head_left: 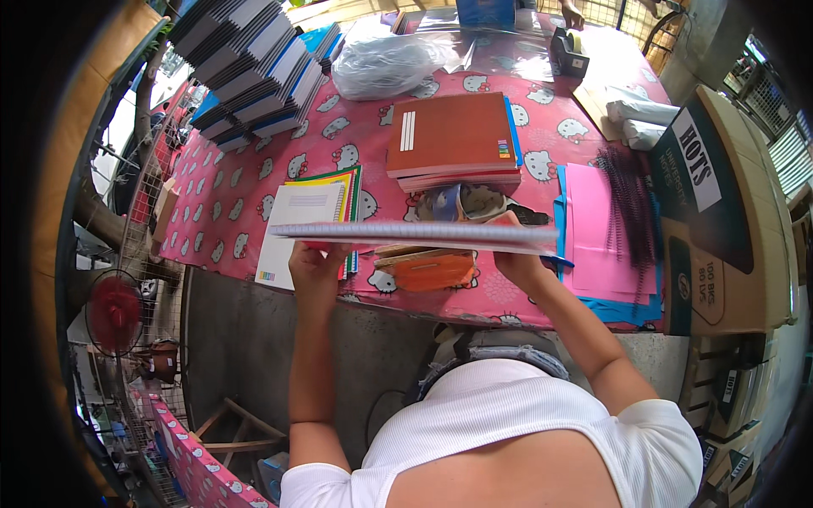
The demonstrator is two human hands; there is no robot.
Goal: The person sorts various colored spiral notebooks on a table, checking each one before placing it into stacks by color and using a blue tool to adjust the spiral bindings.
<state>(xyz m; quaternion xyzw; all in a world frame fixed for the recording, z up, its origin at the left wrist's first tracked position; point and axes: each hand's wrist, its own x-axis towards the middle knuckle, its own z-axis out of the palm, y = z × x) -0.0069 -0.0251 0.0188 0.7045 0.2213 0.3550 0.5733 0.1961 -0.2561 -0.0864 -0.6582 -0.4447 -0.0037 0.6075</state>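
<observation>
While holding the white page block edge-on above the near side of the pink table cover, keep both ends at one height. Note left hand closed on the left part from the near side, right hand closed on the right end; both set wide apart on the one block. Cannot tell finger placement on the underside. Judged best: press evenly from both ends, square the sheets, avoid bowing the middle. Mind the orange pad and round bowl-like object, both partly hidden by the block; stay clear of each. Log to the left a white-covered notebook; to the right, pink sheets over blue sheets, topped with black coils. Avoid brushing page edges against the coils; likely to snag. Record farther out: brown-covered notebooks stacked mid-table, cardboard box at right, tall notebook stacks and clear plastic bag toward the left, black tape dispenser near another person's hand.
</observation>
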